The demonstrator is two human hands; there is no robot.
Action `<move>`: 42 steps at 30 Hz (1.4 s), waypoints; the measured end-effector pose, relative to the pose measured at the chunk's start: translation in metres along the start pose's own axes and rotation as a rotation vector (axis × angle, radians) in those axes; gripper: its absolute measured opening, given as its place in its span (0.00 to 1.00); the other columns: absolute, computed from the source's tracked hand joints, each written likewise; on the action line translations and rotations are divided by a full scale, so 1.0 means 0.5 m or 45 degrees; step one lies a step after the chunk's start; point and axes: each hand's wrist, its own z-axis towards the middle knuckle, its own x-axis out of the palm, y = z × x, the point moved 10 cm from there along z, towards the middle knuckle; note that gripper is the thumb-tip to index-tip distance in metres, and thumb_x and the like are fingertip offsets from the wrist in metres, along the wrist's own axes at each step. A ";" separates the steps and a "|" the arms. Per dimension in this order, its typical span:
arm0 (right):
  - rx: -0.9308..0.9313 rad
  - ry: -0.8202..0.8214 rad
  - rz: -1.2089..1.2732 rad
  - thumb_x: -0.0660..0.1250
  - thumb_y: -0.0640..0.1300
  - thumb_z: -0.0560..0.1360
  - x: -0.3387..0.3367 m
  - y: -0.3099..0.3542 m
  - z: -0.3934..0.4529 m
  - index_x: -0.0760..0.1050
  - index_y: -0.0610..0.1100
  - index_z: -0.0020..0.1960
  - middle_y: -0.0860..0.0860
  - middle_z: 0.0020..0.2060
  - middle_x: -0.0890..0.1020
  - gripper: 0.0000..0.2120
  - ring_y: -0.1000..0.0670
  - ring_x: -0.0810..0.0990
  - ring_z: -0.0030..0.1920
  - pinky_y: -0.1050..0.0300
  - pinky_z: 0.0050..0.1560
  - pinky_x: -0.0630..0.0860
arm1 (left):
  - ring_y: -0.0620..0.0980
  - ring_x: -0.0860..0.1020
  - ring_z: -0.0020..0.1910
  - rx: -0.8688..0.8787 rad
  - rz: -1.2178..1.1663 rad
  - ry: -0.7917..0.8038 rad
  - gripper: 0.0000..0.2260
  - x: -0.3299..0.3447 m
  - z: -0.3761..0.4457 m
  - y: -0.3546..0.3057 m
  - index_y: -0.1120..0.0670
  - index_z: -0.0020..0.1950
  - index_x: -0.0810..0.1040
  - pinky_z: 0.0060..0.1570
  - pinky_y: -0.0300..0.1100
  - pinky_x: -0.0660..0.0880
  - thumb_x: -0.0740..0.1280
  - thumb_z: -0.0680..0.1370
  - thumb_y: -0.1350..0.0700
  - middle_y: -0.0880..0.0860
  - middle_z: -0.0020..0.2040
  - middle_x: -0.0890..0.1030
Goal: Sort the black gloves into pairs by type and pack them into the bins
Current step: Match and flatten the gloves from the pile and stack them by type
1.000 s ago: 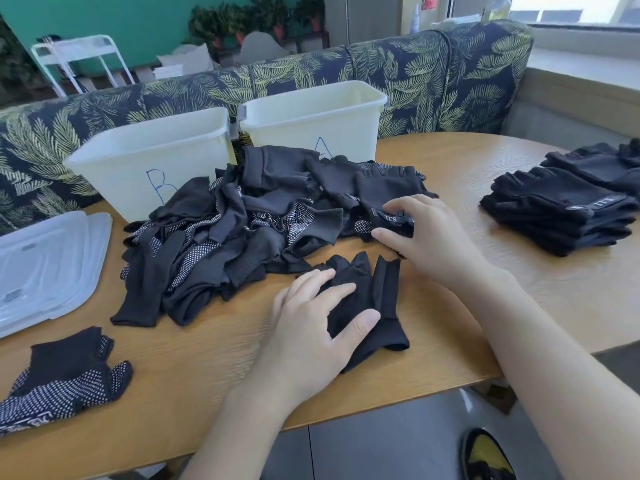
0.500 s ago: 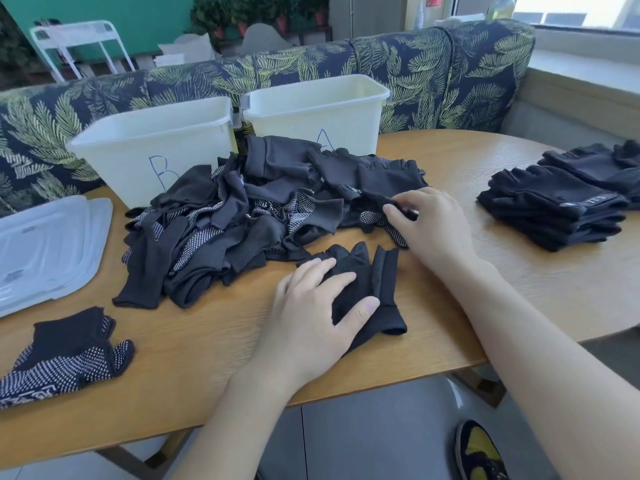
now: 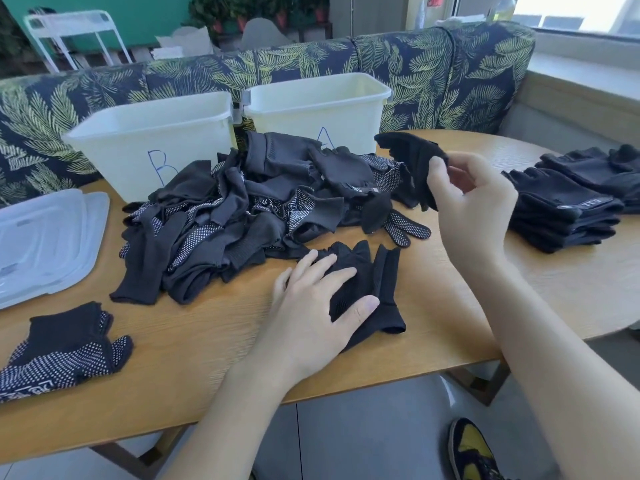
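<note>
A loose heap of black gloves (image 3: 242, 216), some with white dots, lies in the middle of the wooden table (image 3: 207, 358). My right hand (image 3: 474, 206) pinches one black glove (image 3: 412, 157) and holds it in the air to the right of the heap. My left hand (image 3: 311, 313) rests flat on a black glove (image 3: 374, 282) lying near the table's front edge. Behind the heap stand two white bins, bin B (image 3: 152, 140) on the left and bin A (image 3: 318, 105) on the right. Both bins look empty from here.
A neat stack of black gloves (image 3: 568, 206) sits at the right of the table. A dotted glove pair (image 3: 65, 351) lies at the front left. Clear plastic lids (image 3: 45, 240) lie at the far left. A leaf-patterned sofa (image 3: 433, 74) backs the table.
My right hand has pulled a black glove out of the heap and lifted it up and to the right. My left hand stays on the glove near the front edge.
</note>
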 end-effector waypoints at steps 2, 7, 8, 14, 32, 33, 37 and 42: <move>-0.107 -0.002 0.008 0.69 0.44 0.78 -0.003 0.031 -0.012 0.83 0.44 0.51 0.54 0.42 0.85 0.06 0.56 0.84 0.47 0.58 0.53 0.79 | 0.38 0.51 0.80 0.029 -0.079 -0.136 0.28 -0.023 -0.003 -0.001 0.40 0.74 0.72 0.79 0.47 0.50 0.58 0.78 0.29 0.40 0.78 0.66; -0.406 0.048 -0.013 0.69 0.39 0.79 -0.014 0.102 -0.069 0.83 0.36 0.50 0.48 0.47 0.86 0.07 0.50 0.85 0.49 0.54 0.53 0.80 | 0.35 0.67 0.73 0.097 -0.428 -0.400 0.20 -0.082 -0.024 -0.004 0.43 0.73 0.74 0.71 0.31 0.63 0.68 0.80 0.43 0.34 0.68 0.74; -0.480 0.054 -0.041 0.70 0.39 0.78 -0.017 0.118 -0.086 0.83 0.35 0.50 0.47 0.48 0.86 0.07 0.50 0.85 0.50 0.57 0.53 0.79 | 0.36 0.70 0.71 0.104 -0.515 -0.409 0.21 -0.086 -0.027 -0.007 0.42 0.73 0.74 0.68 0.30 0.66 0.68 0.81 0.45 0.35 0.66 0.76; -0.694 0.324 -0.051 0.74 0.36 0.75 0.020 0.165 -0.190 0.83 0.36 0.49 0.48 0.51 0.85 0.04 0.53 0.84 0.53 0.58 0.58 0.79 | 0.47 0.79 0.66 0.055 -1.163 -0.323 0.23 -0.073 -0.021 -0.010 0.42 0.76 0.70 0.65 0.47 0.75 0.65 0.81 0.43 0.47 0.63 0.82; -0.099 0.546 -0.209 0.69 0.43 0.79 0.025 0.048 -0.172 0.80 0.54 0.47 0.61 0.40 0.82 0.06 0.59 0.80 0.44 0.74 0.43 0.70 | 0.46 0.85 0.48 -0.295 -0.932 -0.427 0.12 -0.058 -0.026 0.051 0.45 0.57 0.86 0.52 0.44 0.81 0.74 0.76 0.57 0.42 0.47 0.87; -0.067 0.546 -0.220 0.69 0.44 0.79 0.025 0.043 -0.171 0.79 0.55 0.47 0.60 0.39 0.82 0.06 0.58 0.79 0.43 0.74 0.43 0.69 | 0.48 0.85 0.48 -0.284 -0.941 -0.434 0.12 -0.059 -0.027 0.049 0.44 0.57 0.85 0.53 0.46 0.82 0.75 0.76 0.57 0.44 0.46 0.87; 0.045 0.609 -0.215 0.67 0.51 0.79 0.031 0.035 -0.173 0.80 0.54 0.49 0.56 0.32 0.79 0.03 0.54 0.77 0.38 0.70 0.40 0.68 | 0.40 0.84 0.54 -0.243 -1.074 -0.452 0.15 -0.066 -0.032 0.037 0.48 0.60 0.84 0.59 0.42 0.79 0.75 0.76 0.60 0.43 0.51 0.87; 0.266 0.753 -0.009 0.66 0.54 0.80 0.041 0.020 -0.186 0.81 0.53 0.53 0.56 0.26 0.76 0.07 0.57 0.74 0.31 0.67 0.38 0.69 | 0.43 0.82 0.59 -0.174 -1.208 -0.487 0.17 -0.073 -0.039 0.027 0.51 0.63 0.82 0.63 0.42 0.78 0.74 0.76 0.63 0.46 0.57 0.86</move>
